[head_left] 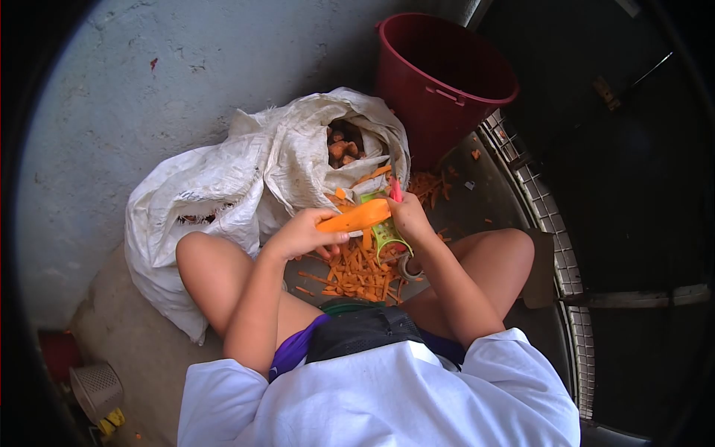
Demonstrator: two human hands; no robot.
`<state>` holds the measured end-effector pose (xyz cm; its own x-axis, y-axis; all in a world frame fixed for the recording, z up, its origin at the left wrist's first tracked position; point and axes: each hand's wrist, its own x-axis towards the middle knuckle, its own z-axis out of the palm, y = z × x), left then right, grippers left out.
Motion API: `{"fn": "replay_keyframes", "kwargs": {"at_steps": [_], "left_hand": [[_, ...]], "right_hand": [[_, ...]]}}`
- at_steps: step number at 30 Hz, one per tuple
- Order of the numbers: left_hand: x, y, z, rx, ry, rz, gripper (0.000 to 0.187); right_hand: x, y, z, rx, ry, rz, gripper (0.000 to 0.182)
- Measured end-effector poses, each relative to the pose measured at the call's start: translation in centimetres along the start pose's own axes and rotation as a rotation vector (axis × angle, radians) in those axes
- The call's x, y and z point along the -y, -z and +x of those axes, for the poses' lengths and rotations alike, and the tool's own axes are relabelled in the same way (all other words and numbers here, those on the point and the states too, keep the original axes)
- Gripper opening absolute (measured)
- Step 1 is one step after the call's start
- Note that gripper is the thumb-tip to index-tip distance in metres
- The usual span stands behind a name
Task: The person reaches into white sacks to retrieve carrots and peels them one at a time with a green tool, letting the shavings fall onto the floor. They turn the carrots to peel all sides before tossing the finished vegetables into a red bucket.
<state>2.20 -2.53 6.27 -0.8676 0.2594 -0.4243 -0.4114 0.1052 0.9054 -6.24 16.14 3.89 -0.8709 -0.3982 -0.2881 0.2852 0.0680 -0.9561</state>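
A peeled orange carrot (356, 217) lies level between my hands. My left hand (302, 235) is closed round its left end, with some fingers beneath it. At the carrot's right end, my right hand (408, 213) is closed on a tool with a pink handle (395, 191); its lower part is hidden by the hand and carrot. Just below and behind the carrot is a green plastic piece (389, 237). Many orange peel strips (361, 272) are piled beneath my hands, between my legs.
An open white sack (298, 149) holds unpeeled carrots (342, 149); another white sack (179, 201) leans left against the wall. A large red bucket (447, 89) stands behind at the right. A beige perforated basket (97, 389) lies at lower left. A metal grate edges the floor at right.
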Motion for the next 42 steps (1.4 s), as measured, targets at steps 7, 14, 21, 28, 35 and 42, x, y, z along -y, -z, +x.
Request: {"fn": "replay_keyframes", "kwargs": {"at_steps": [7, 14, 21, 28, 35, 42], "left_hand": [[1.7, -2.0, 1.1, 0.02, -0.245, 0.17, 0.034], [0.8, -2.2, 1.3, -0.277, -0.242, 0.194, 0.017], [1.2, -2.1, 1.4, -0.342, -0.305, 0.216, 0.014], [0.8, -2.1, 1.1, -0.398, -0.412, 0.251, 0.016], [0.8, -2.3, 0.5, -0.239, -0.301, 0.227, 0.02], [-1.3, -5.9, -1.0, 0.299, -0.454, 0.215, 0.026]], "right_hand": [[1.0, -0.2, -1.3, 0.124, 0.108, -0.449, 0.016], [1.6, 0.6, -1.4, 0.247, 0.205, -0.797, 0.015], [1.1, 0.3, -1.5, 0.253, 0.314, -0.89, 0.016], [1.6, -0.2, -1.9, 0.226, 0.239, -0.839, 0.016], [0.6, 0.1, -1.4, 0.228, 0.277, -0.807, 0.016], [-4.9, 1.3, 1.9, 0.204, 0.154, -1.073, 0.024]]}}
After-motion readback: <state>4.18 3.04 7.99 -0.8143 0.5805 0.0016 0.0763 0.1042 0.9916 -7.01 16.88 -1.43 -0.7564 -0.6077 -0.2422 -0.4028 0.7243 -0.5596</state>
